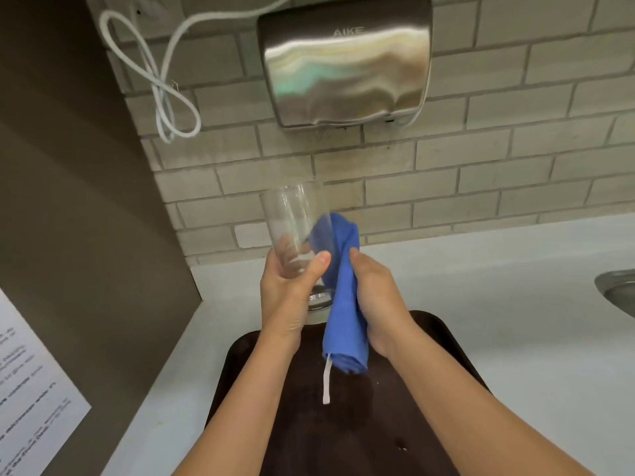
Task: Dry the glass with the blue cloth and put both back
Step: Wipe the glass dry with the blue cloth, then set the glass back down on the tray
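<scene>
- The left hand (288, 290) is wrapped around the lower half of a tall clear drinking glass (295, 235), thumb across the front wall and fingers showing through the glass from behind; the glass is held above the bench (515, 304), tilted a little with its open rim up and away from the person.
- The right hand (378, 297) grips a bunched blue cloth (343, 304) in a closed fist; the cloth's upper end lies against the right side of the glass, and its lower end hangs down past the wrist with a white tag strip (326, 383) dangling from it.
- I cannot tell whether any of the cloth reaches inside the glass; it seems to press only on the outer wall.
- Below both hands lies a dark brown tray (343, 441) on the white bench, with what look like a few droplets on it.
- A steel sink rim (618, 290) shows at the right edge, and a steel hand dryer (343, 63) hangs on the brick wall above.
- Step in hand, as I judge it: the drying itself, with the outer wall being wiped; neither thing is set down yet.
- The next move likely calls for turning the glass in the left hand so the cloth meets the whole outside, then pushing a fold of cloth into the mouth for the inside and base.
- After that, both go back down, probably on the tray, glass upright and cloth beside it.
- A wet glass held low by one hand can slip, so the grip should stay firm while it turns.
</scene>
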Tool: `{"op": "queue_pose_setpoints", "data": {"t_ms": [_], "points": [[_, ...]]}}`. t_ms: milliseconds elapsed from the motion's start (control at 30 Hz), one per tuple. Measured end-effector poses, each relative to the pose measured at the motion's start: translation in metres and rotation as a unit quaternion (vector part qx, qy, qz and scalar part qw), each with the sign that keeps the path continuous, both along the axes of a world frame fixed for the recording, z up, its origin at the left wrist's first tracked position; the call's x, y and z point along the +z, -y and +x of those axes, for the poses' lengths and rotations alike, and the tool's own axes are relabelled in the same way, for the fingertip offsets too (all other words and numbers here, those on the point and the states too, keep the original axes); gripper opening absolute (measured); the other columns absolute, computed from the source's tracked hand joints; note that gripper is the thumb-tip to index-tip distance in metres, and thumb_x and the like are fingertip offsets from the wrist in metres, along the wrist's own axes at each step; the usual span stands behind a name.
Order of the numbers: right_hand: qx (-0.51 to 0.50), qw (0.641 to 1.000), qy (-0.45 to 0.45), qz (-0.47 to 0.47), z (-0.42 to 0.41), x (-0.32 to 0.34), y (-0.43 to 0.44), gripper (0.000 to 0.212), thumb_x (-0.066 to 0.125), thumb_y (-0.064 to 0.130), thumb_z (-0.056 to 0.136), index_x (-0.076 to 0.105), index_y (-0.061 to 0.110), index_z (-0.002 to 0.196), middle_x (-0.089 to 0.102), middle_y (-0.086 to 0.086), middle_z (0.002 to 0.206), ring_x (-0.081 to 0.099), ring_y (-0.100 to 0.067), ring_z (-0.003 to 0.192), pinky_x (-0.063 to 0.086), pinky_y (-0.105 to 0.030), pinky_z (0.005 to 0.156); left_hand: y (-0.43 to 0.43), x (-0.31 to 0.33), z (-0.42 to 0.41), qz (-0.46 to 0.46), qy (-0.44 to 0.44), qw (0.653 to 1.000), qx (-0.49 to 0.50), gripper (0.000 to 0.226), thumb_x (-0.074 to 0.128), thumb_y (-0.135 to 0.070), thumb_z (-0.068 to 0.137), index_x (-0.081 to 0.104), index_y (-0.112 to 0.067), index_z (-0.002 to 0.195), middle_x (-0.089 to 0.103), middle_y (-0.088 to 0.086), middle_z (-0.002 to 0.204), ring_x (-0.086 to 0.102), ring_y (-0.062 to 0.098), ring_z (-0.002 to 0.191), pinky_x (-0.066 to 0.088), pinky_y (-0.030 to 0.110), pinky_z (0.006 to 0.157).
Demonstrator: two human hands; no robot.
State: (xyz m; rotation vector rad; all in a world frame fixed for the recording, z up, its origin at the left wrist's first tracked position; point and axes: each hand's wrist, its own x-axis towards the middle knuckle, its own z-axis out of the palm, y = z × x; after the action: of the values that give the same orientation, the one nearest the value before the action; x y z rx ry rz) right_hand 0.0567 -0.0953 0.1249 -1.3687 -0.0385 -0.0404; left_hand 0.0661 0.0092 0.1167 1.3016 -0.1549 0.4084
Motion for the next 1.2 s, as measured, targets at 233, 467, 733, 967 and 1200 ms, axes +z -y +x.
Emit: {"op": "queue_pose_setpoints", "data": {"t_ms": [233, 467, 733, 967, 1200], "points": [[0.054, 0.995, -0.085, -0.001, -0.002, -0.030, 0.023, 0.029, 0.040, 0.027, 0.094, 0.063, 0.009, 0.101, 0.066, -0.010, 0.088, 0.062, -0.021, 0.077, 0.051, -0.033, 0.074, 0.007, -0.028, 0.005, 0.098, 0.007, 0.992, 0.078, 0.065, 0.076, -0.013, 0.069, 0.043, -0.026, 0.123, 0.056, -0.010, 0.105, 0.054, 0.002, 0.093, 0.049, 0.029, 0.084], [0.055, 0.953, -0.174, 0.243, -0.005, -0.040, 0.069, 0.026, 0.043, 0.026, 0.093, 0.059, 0.005, 0.095, 0.074, -0.008, 0.061, 0.070, -0.018, 0.056, 0.056, -0.026, 0.045, 0.001, -0.050, -0.002, 0.110, -0.008, 0.993, 0.052, 0.076, 0.082, -0.010, 0.061, 0.038, -0.035, 0.117, 0.052, -0.013, 0.112, 0.051, 0.003, 0.104, 0.047, 0.006, 0.073], [0.064, 0.917, -0.149, 0.364, -0.015, -0.047, 0.118, 0.040, 0.041, 0.031, 0.092, 0.051, 0.008, 0.124, 0.065, -0.007, 0.103, 0.067, -0.019, 0.084, 0.059, -0.028, 0.064, 0.002, -0.089, -0.011, 0.186, -0.096, 0.977, 0.049, 0.084, 0.085, -0.012, 0.054, 0.031, -0.032, 0.114, 0.048, -0.007, 0.120, 0.047, 0.011, 0.113, 0.037, 0.020, 0.089], [0.074, 0.910, -0.158, 0.377, -0.039, -0.051, 0.130, 0.032, 0.044, 0.030, 0.090, 0.065, 0.007, 0.098, 0.074, -0.008, 0.079, 0.071, -0.020, 0.068, 0.059, -0.029, 0.058, 0.013, -0.114, -0.007, 0.198, -0.145, 0.968, 0.056, 0.087, 0.084, -0.007, 0.056, 0.029, -0.019, 0.122, 0.047, 0.001, 0.124, 0.046, 0.016, 0.118, 0.038, 0.028, 0.097], [0.053, 0.913, -0.157, 0.373, -0.044, -0.052, 0.136, 0.032, 0.045, 0.030, 0.090, 0.061, 0.007, 0.106, 0.070, -0.007, 0.088, 0.070, -0.019, 0.073, 0.058, -0.029, 0.066, 0.019, -0.128, -0.002, 0.177, -0.147, 0.971, 0.056, 0.085, 0.083, -0.004, 0.056, 0.029, -0.020, 0.119, 0.047, 0.005, 0.122, 0.048, 0.018, 0.113, 0.038, 0.025, 0.089]]}}
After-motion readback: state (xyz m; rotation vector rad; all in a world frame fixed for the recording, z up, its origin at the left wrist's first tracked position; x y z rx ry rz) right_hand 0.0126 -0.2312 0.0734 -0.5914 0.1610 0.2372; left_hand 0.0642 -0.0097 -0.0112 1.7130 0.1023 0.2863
